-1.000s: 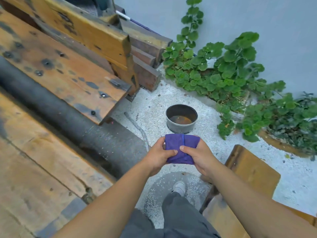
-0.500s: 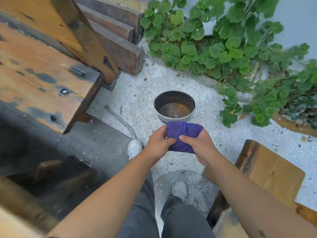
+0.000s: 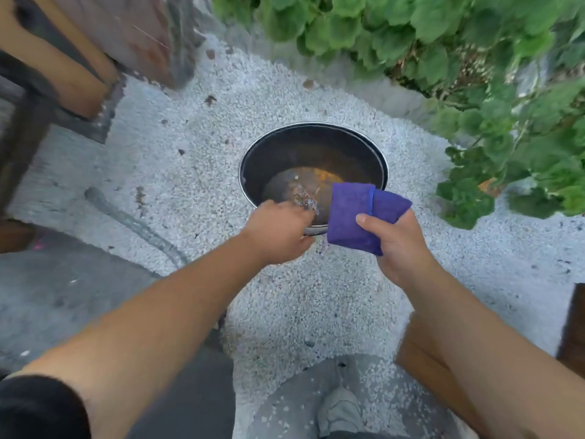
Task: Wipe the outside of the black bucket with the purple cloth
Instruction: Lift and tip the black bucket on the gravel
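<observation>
The black bucket (image 3: 285, 147) stands upright on pale gravel, with brownish water in its bottom. My right hand (image 3: 402, 248) holds the folded purple cloth (image 3: 354, 213) just over the bucket's near right rim. My left hand (image 3: 278, 231) has left the cloth and rests at the bucket's near rim, fingers curled over the edge; whether it grips the rim I cannot tell. The bucket's near outer wall is hidden behind both hands.
Green leafy plants (image 3: 443, 58) crowd the far and right side. Wooden planks (image 3: 79, 58) lie at the far left. A wooden seat edge (image 3: 573, 327) juts in at the right. My shoe (image 3: 338, 410) stands on a grey slab below.
I have come closer to the bucket. My left hand let go of the cloth and went to the bucket's near rim. The right hand alone keeps the cloth.
</observation>
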The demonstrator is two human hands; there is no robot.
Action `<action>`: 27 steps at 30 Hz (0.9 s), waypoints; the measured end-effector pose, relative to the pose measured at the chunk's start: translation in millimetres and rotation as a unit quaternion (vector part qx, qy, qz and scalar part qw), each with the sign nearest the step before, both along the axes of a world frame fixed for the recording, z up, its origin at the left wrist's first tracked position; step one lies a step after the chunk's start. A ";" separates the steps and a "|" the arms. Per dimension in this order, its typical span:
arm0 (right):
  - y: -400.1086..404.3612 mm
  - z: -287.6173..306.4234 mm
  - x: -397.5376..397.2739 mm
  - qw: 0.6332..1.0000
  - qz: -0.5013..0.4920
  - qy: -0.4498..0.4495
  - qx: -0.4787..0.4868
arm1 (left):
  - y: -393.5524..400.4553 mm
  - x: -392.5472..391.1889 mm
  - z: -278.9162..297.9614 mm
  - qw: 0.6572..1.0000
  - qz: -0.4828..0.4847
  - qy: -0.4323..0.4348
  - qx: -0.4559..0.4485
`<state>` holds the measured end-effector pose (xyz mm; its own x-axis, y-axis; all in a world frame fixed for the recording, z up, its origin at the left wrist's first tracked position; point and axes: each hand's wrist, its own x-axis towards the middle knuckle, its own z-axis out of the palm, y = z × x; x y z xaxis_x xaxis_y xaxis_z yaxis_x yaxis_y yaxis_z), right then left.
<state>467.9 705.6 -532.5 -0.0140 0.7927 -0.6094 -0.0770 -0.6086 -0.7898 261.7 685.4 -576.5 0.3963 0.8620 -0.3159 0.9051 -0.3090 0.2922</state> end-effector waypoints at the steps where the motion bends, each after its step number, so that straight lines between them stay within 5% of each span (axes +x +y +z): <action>1: 1.8 -6.2 1.8 1.000 0.002 -0.002 0.008 | 0.2 3.0 -7.3 0.999 -0.022 0.024 0.043; 10: 41.1 -9.9 -6.6 0.993 0.064 0.026 0.097 | 38.8 -19.3 -0.2 0.994 0.035 0.008 0.107; 18: 84.3 25.6 -42.2 0.975 0.012 0.050 0.218 | 65.8 -72.0 45.1 0.957 0.197 -0.215 -0.011; 21: 89.0 29.2 -49.1 0.957 -0.022 -0.068 0.280 | 43.7 -90.8 40.3 0.893 0.292 -0.337 -0.063; 24: 84.4 16.8 -64.6 0.903 0.058 -0.263 0.335 | 17.4 -98.6 13.9 0.839 0.374 -0.384 -0.092; 27: 71.1 -12.8 -82.3 0.838 0.162 -0.350 0.385 | -2.8 -101.3 -12.4 0.801 0.434 -0.404 -0.086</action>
<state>385.6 776.8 -545.3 -0.1567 0.9787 0.1327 0.6403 0.2030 -0.7409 160.3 682.6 -589.0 -0.1941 0.8949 -0.4019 0.2508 0.4413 0.8616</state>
